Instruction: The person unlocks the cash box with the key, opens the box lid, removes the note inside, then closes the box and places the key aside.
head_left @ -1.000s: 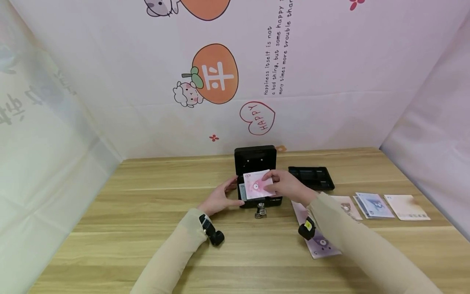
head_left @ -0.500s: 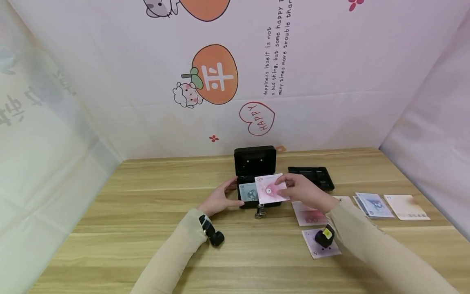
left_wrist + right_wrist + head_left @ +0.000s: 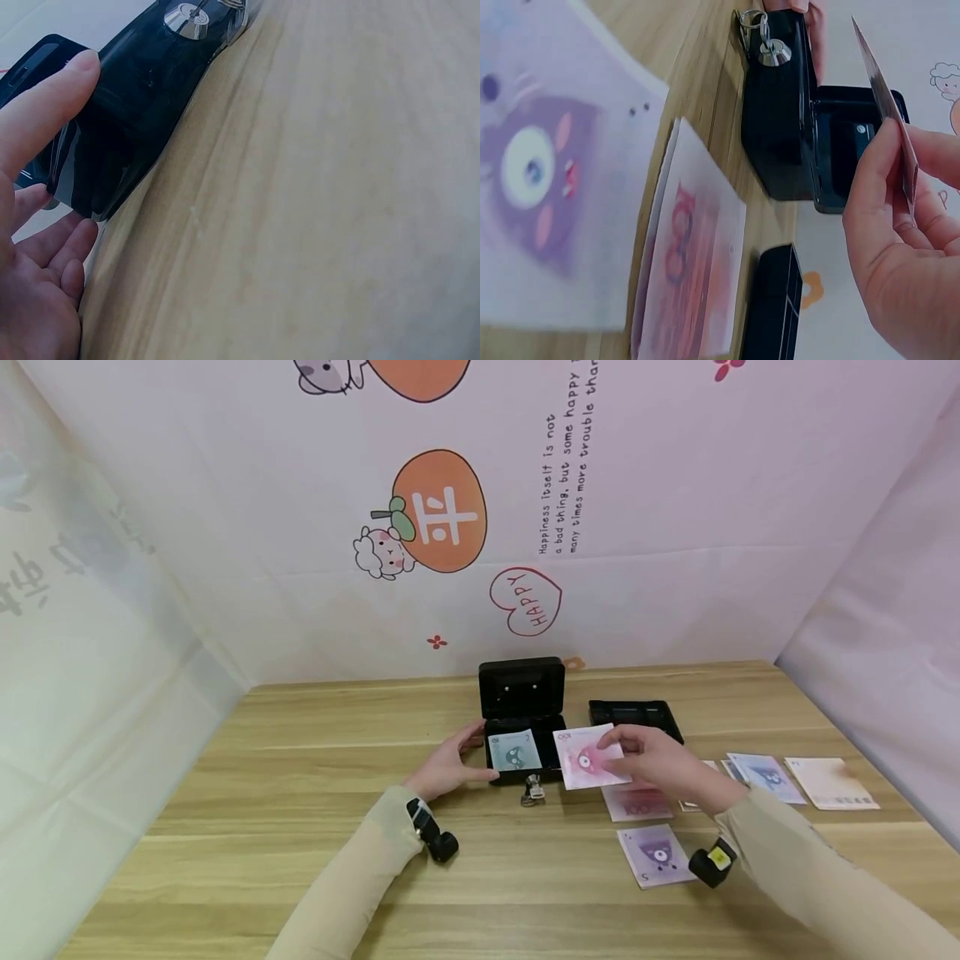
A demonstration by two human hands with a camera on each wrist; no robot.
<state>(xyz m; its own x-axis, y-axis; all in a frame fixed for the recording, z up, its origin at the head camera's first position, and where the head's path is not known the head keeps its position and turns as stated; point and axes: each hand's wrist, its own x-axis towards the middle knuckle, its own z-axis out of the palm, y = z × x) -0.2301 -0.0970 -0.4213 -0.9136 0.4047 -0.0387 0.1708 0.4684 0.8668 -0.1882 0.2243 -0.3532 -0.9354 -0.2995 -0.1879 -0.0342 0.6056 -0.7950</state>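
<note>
An open black cash box (image 3: 517, 693) stands against the back wall, keys (image 3: 533, 792) hanging from its front lock. My left hand (image 3: 447, 766) holds its left side, thumb at the front corner and fingers round toward the back. Inside lies a grey-green play banknote (image 3: 513, 752) on the left. Between thumb and fingers, my right hand (image 3: 660, 764) pinches a pink 100 play note (image 3: 581, 767), raised just right of the box. The right wrist view shows this note (image 3: 885, 90) edge-on, close to the box (image 3: 776, 120). Below it lies a pink stack (image 3: 633, 808) of 100 notes.
Purple notes (image 3: 652, 853) lie at the front right. Blue notes (image 3: 776, 779) and cream notes (image 3: 828, 783) are farther right. A black compartment tray (image 3: 637, 712) stands behind my right hand, partly hidden. The cloth wall (image 3: 337, 610) rises behind the table (image 3: 315, 735).
My right hand has carried the pink note rightward out from over the cash box, uncovering the grey-green note inside. My left hand has stayed at the box's left side.
</note>
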